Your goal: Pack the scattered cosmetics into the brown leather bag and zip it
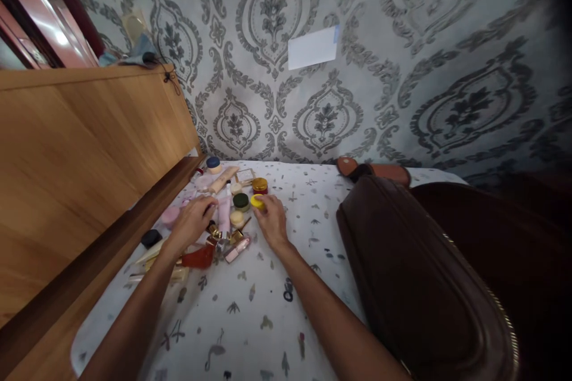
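Contact settles the main relation: the yellow container (pixel 258 201) sits at the fingertips of the right hand (pixel 274 223), ahead of the palm and slightly to its left, while the left hand (pixel 192 223) is well apart, over the left side of a cluster of cosmetics (pixel 214 229). The container looks round and squat, so no long axis stands out. A dark-lidded jar (pixel 240 201) is just beside it to the left, a gold-lidded red jar (pixel 260 185) stands just beyond, and a cream-coloured jar (pixel 236 218) lies nearer the person. The right thumb and fingers appear closed on the container's edge; whether it is clear of the patterned cloth (pixel 268 286) cannot be told. The left hand's fingers are bent, close to a pink tube (pixel 224 214) whose length runs away from the person; their undersides are hidden, so I cannot tell whether the tips meet or hold anything. A dark brown bag (pixel 397 274) stands to the right, well apart from both hands.
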`<control>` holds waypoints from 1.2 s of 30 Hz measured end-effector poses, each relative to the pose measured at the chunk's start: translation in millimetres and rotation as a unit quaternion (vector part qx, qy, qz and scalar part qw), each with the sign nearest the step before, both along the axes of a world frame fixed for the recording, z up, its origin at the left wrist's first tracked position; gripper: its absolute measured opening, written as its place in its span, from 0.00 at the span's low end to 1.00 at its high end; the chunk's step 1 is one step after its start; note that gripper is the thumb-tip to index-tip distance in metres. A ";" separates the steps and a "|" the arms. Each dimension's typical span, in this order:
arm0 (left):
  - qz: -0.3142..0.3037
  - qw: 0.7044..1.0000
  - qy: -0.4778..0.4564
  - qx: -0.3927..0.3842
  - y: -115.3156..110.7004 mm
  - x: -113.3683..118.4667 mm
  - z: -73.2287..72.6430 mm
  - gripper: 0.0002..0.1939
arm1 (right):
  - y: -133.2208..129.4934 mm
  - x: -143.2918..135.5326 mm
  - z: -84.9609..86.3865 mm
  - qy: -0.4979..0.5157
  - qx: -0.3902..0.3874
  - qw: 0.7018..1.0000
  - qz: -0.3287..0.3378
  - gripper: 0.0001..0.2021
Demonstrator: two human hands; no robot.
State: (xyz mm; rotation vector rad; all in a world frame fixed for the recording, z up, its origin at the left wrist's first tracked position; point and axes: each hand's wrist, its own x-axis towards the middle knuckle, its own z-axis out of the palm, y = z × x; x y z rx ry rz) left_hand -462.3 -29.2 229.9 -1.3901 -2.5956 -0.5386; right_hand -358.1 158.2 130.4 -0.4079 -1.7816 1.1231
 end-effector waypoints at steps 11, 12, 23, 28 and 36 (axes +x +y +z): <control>0.056 0.993 0.040 -0.094 6.8 40.2 -21.5 0.15 | 5.8 -2.2 -5.1 -0.016 0.066 0.997 -0.033 0.15; 0.060 0.992 0.046 -0.101 8.7 44.4 -23.4 0.17 | 6.0 -2.5 -5.5 -0.017 0.067 0.997 -0.035 0.14; 0.032 0.996 0.003 -0.078 4.9 42.0 -24.5 0.12 | 8.8 -3.4 -7.0 -0.021 0.054 0.998 -0.028 0.15; 0.068 0.996 -0.041 -0.031 -1.1 9.4 -14.9 0.16 | 9.7 -2.2 -7.7 -0.020 0.036 0.999 -0.023 0.17; 0.128 0.983 -0.108 0.068 20.9 -107.8 11.1 0.14 | 10.5 -2.0 -8.9 -0.012 0.004 0.999 -0.030 0.19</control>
